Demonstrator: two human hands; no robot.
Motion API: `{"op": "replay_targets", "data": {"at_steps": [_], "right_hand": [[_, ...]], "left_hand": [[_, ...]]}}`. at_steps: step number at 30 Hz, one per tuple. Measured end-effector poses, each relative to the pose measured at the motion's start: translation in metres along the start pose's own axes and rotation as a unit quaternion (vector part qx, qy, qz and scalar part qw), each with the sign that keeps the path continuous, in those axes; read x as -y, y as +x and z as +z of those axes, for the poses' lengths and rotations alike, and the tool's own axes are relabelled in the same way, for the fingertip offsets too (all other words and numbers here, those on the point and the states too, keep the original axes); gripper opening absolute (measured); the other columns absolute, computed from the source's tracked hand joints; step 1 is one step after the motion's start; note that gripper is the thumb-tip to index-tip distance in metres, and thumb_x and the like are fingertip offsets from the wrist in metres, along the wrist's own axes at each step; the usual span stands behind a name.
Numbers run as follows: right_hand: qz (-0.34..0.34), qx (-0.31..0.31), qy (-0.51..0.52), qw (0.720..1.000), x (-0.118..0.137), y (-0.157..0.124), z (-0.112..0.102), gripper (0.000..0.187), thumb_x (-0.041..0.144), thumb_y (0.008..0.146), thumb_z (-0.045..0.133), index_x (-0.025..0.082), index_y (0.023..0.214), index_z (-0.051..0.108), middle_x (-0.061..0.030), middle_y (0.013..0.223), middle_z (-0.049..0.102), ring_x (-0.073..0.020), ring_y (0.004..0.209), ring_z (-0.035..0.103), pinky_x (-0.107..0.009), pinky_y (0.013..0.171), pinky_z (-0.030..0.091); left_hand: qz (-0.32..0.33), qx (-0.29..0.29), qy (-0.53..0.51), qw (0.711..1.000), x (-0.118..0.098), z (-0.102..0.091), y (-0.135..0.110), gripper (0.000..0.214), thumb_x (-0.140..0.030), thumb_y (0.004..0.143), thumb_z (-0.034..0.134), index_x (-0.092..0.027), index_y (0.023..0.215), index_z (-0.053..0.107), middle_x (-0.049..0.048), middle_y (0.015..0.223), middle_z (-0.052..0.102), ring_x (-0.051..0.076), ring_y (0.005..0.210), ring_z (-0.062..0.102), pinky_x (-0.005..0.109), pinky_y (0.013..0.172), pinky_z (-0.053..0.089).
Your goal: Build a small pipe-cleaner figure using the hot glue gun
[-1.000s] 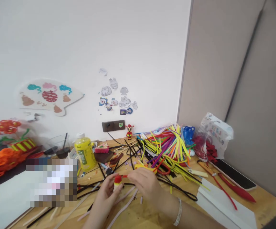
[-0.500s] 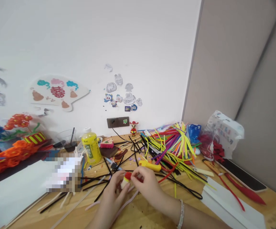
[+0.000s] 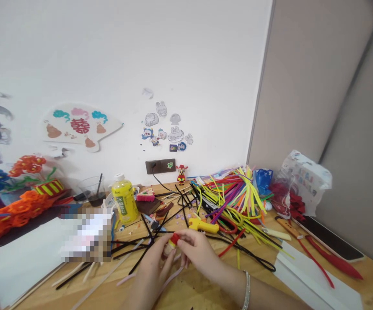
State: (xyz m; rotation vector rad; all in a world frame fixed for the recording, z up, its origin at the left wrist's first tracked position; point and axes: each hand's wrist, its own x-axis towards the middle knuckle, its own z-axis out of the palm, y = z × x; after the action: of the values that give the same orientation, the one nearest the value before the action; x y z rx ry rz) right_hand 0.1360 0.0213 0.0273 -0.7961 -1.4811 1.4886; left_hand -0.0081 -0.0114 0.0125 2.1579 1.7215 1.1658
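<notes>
Low in the middle of the head view, my left hand [image 3: 152,265] is closed round a small craft piece [image 3: 171,243]. The piece has a cream body, a yellow band and a red top; fingers cover part of it. My right hand [image 3: 197,252] pinches at the red top from the right side. Below the hands lies a pale pink pipe cleaner [image 3: 172,274], partly hidden by my fingers. A yellow glue gun [image 3: 203,225] rests just beyond my right hand. Several black pipe cleaners [image 3: 137,241] are scattered beside and behind my left hand.
Coloured pipe cleaners [image 3: 234,196] form a heap at the back right. A yellow-labelled bottle [image 3: 124,200] and a plastic cup [image 3: 92,191] stand at the back left. Red-handled pliers [image 3: 334,258], a dark phone-like slab [image 3: 328,239] and white paper [image 3: 315,280] lie right. A small figurine [image 3: 181,174] stands by the wall.
My right fingers have shifted and now press closer against the red top. The craft piece has tilted slightly in my left hand. The camera view has moved a little.
</notes>
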Motion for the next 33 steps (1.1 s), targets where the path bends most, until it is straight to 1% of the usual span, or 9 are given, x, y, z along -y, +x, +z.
{"op": "replay_targets", "data": {"at_steps": [7,10,14,18,21,25,29,31,33], "right_hand": [[0.026,-0.009,0.073,0.997,-0.003,0.002,0.002,0.035,0.043,0.065,0.066,0.014,0.084,0.058,0.0034,0.059,0.058,-0.0059,0.035,0.050,-0.017,0.035,0.039],[0.020,-0.021,0.074,0.997,-0.002,0.001,0.003,0.037,0.044,0.064,0.067,0.013,0.083,0.057,0.0022,0.060,0.059,-0.0065,0.036,0.051,-0.016,0.035,0.037],[0.018,-0.023,0.060,0.998,-0.003,0.000,0.004,0.040,0.045,0.062,0.069,0.012,0.083,0.057,0.0018,0.060,0.059,-0.0071,0.037,0.052,-0.018,0.036,0.039],[0.010,-0.020,0.061,0.998,-0.006,-0.001,0.005,0.038,0.041,0.062,0.070,0.013,0.083,0.058,0.0010,0.064,0.060,-0.0068,0.039,0.052,-0.019,0.040,0.042],[-0.006,-0.023,0.048,0.999,-0.007,-0.002,0.005,0.031,0.036,0.064,0.070,0.013,0.082,0.059,0.0007,0.064,0.060,-0.0079,0.043,0.052,-0.021,0.043,0.044],[-0.006,-0.014,0.023,1.000,-0.003,-0.004,0.003,0.026,0.030,0.066,0.068,0.014,0.084,0.060,-0.0004,0.068,0.060,-0.0097,0.051,0.053,-0.021,0.045,0.043],[-0.021,0.000,-0.014,1.000,0.008,-0.003,-0.004,0.024,0.028,0.066,0.068,0.014,0.084,0.061,-0.0008,0.071,0.059,-0.0116,0.062,0.054,-0.020,0.050,0.040],[-0.025,0.021,-0.019,0.999,0.013,-0.002,-0.009,0.025,0.031,0.067,0.068,0.014,0.084,0.061,0.0003,0.069,0.057,-0.0105,0.060,0.052,-0.019,0.049,0.037],[-0.029,0.046,-0.015,0.998,0.016,0.001,-0.015,0.028,0.033,0.067,0.068,0.014,0.086,0.061,0.0016,0.067,0.056,-0.0090,0.057,0.050,-0.019,0.047,0.035]], "left_hand": [[0.085,-0.024,0.011,0.996,0.009,0.006,-0.002,0.031,-0.018,0.082,0.042,-0.018,0.111,0.052,0.0098,0.108,0.065,0.021,0.102,0.060,0.032,0.088,0.048],[0.112,-0.034,0.043,0.992,0.013,0.007,-0.002,0.030,-0.019,0.082,0.046,-0.018,0.111,0.051,0.0107,0.108,0.065,0.022,0.102,0.061,0.032,0.087,0.049],[0.155,-0.067,0.061,0.984,0.017,0.009,-0.002,0.030,-0.017,0.083,0.043,-0.018,0.112,0.048,0.0112,0.106,0.066,0.021,0.098,0.063,0.033,0.084,0.052],[0.156,-0.071,0.071,0.983,0.017,0.009,-0.003,0.030,-0.019,0.081,0.048,-0.019,0.110,0.050,0.0107,0.105,0.066,0.021,0.095,0.064,0.033,0.082,0.053],[0.118,-0.065,0.034,0.990,0.013,0.007,-0.004,0.029,-0.020,0.080,0.048,-0.021,0.108,0.052,0.0087,0.103,0.068,0.021,0.093,0.065,0.034,0.081,0.053],[0.018,-0.046,-0.077,0.996,0.003,0.004,-0.001,0.025,-0.020,0.078,0.046,-0.022,0.101,0.056,0.0063,0.098,0.068,0.021,0.093,0.064,0.035,0.083,0.051],[-0.013,-0.028,-0.117,0.993,-0.010,-0.004,0.005,0.020,-0.027,0.076,0.051,-0.020,0.094,0.059,0.0071,0.091,0.069,0.023,0.086,0.064,0.035,0.078,0.050],[-0.059,-0.003,-0.186,0.981,-0.018,-0.008,0.007,0.020,-0.031,0.075,0.054,-0.019,0.090,0.060,0.0051,0.082,0.069,0.022,0.075,0.064,0.032,0.068,0.051],[-0.106,0.017,-0.271,0.957,-0.024,-0.011,0.008,0.023,-0.034,0.072,0.056,-0.018,0.089,0.059,0.0018,0.071,0.066,0.018,0.060,0.060,0.028,0.057,0.049]]}}
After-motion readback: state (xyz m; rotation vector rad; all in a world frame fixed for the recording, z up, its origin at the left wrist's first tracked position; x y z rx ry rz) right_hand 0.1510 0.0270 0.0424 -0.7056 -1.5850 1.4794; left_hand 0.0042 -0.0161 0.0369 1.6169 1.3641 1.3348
